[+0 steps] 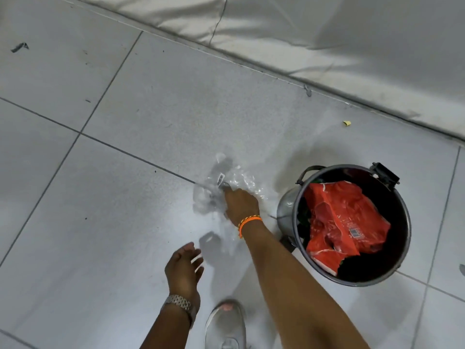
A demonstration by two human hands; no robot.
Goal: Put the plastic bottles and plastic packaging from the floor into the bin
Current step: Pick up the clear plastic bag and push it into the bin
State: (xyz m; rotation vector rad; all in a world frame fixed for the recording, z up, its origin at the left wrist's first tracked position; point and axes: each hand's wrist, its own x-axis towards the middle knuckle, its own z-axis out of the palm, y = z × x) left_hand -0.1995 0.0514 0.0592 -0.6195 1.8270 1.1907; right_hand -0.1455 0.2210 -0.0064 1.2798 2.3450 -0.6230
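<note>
A crumpled clear plastic packaging (214, 190) with a small barcode label lies on the white tiled floor, just left of the bin. My right hand (240, 204), with an orange band at the wrist, is closed on its near edge. My left hand (183, 267), a metal watch on its wrist, hovers lower down with fingers spread and nothing in it. The round metal bin (286, 205) stands open at the right. A red plastic bag (344, 222) and some dark, partly hidden items lie inside it.
A white sheet (327, 34) covers the floor along the top and right. My grey shoe (225, 326) is at the bottom centre. A dark scrap (19, 47) lies far left, a small yellow scrap (347, 123) near the sheet.
</note>
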